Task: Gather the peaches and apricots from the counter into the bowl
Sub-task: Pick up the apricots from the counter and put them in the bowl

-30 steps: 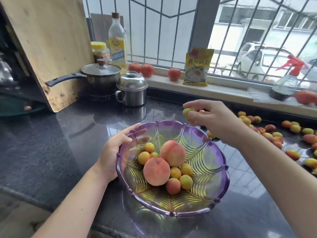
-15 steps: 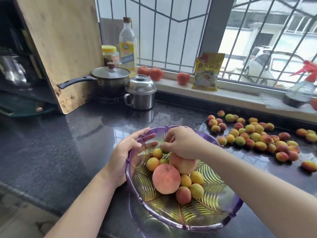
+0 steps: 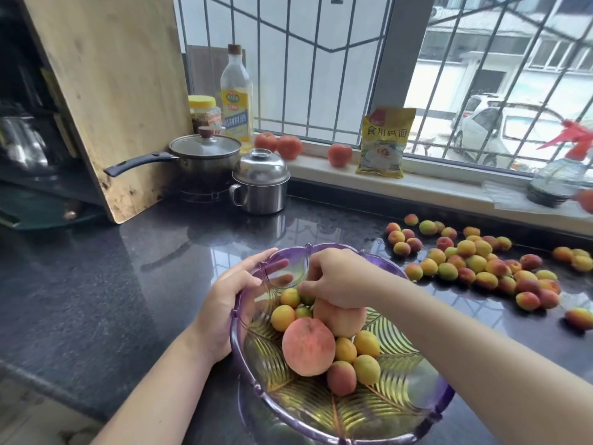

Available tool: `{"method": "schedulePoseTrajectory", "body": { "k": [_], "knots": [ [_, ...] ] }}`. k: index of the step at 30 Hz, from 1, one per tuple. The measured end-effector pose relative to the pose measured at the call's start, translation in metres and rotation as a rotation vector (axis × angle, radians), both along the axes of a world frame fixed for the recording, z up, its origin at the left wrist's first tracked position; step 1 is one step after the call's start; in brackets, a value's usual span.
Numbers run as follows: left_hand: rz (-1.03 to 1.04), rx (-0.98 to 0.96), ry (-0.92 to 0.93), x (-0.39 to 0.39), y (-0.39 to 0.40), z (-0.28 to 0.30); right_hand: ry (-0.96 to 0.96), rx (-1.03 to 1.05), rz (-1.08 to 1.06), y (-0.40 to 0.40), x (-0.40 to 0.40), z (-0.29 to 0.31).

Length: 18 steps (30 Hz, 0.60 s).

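Your left hand [image 3: 224, 303] grips the rim of the bowl [image 3: 426, 409], fingers [image 3: 272, 264] curled over it. Your right hand [image 3: 340, 281] reaches into the bowl, fingers bent down among the apricots [image 3: 282, 317] beside two peaches [image 3: 308, 346]; whether they pinch one, you cannot tell. More fruit [image 3: 475, 261] lies on the worktop [image 3: 96, 277] to the right.

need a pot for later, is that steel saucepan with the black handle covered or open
Covered. A glass lid with a brown knob sits flat on the steel saucepan with the black handle, closing its rim. What is inside cannot be told.
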<state>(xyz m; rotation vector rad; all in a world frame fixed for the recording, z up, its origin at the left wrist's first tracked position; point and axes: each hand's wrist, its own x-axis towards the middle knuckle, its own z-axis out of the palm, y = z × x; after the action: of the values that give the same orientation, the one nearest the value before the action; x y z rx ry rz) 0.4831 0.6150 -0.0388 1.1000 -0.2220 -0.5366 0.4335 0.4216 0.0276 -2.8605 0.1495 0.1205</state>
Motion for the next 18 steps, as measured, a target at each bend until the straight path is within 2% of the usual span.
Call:
{"method": "schedulePoseTrajectory", "body": {
  "k": [4,6,12,15,18],
  "knots": [
    [-0.001,0.007,-0.003,0.000,0.000,0.000,-0.006,-0.009,0.006,0.000,-0.003,0.001],
    [-0.001,0.000,-0.002,0.000,0.000,0.000,-0.081,0.041,-0.028,-0.006,-0.007,0.010],
    [0.009,-0.013,-0.011,0.001,0.000,-0.003,-0.616,0.313,-0.300,-0.067,-0.033,0.031],
    [0.015,-0.023,-0.002,0.001,-0.001,-0.004,-0.685,0.264,-0.469,-0.106,-0.055,0.018],
    [0.010,-0.023,0.007,0.001,-0.001,-0.004,-0.622,0.089,-0.556,-0.135,-0.070,-0.009]
  ]
}}
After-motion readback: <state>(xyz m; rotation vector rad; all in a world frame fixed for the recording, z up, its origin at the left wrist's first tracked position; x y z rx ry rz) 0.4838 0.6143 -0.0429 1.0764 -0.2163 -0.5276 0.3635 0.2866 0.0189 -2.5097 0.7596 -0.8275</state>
